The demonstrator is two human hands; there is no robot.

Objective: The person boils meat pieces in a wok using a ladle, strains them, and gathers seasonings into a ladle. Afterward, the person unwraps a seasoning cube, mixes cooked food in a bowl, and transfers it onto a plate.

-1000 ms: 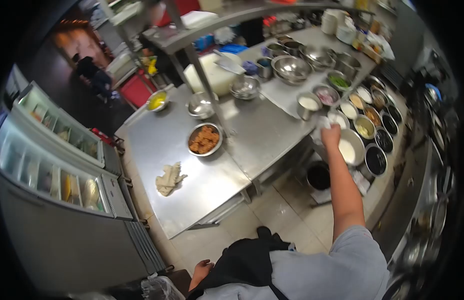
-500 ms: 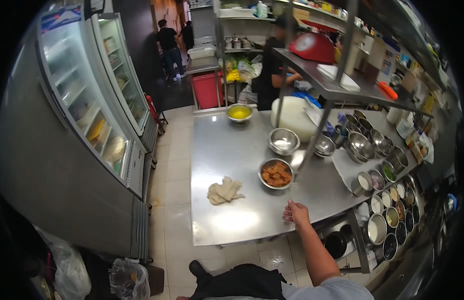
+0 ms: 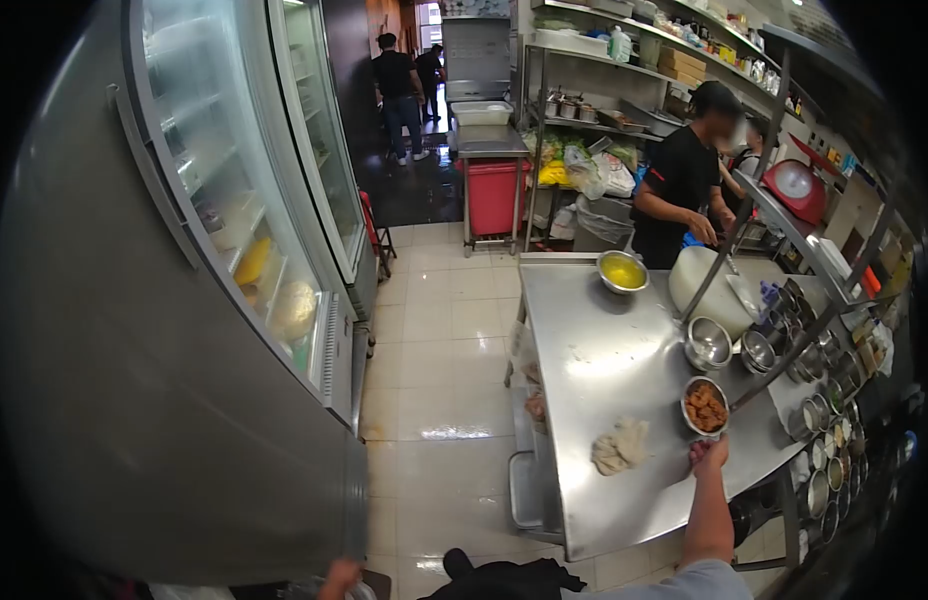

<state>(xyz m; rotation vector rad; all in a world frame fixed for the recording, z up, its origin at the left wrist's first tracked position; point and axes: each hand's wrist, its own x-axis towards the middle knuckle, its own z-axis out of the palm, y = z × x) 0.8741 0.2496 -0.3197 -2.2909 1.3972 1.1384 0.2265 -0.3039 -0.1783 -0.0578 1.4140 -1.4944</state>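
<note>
My right hand (image 3: pixel 708 455) is at the near rim of a metal bowl of orange-brown food pieces (image 3: pixel 705 407). Its fingers are curled under the edge and the thumb is up by the rim, so it appears to grip the bowl, which sits on the steel table (image 3: pixel 574 350). Left of this hand lies a crumpled beige cloth (image 3: pixel 620 447). Low in the view, beside the fridge's base, my left hand (image 3: pixel 342 574) shows only in part and is blurred; its fingers cannot be made out.
Behind the bowl stand an empty metal bowl (image 3: pixel 708 343), a bowl of yellow liquid (image 3: pixel 623 272) and a large white tub (image 3: pixel 712 290). A shelf post (image 3: pixel 759 390) rises nearby. The tall fridge (image 3: pixel 244 330) flanks me on the left. A co-worker (image 3: pixel 684 175) stands beyond the table.
My view has turned left, so the table appears further right. My right hand has moved up to the bowl's rim. More of my left hand has come into view at the bottom.
</note>
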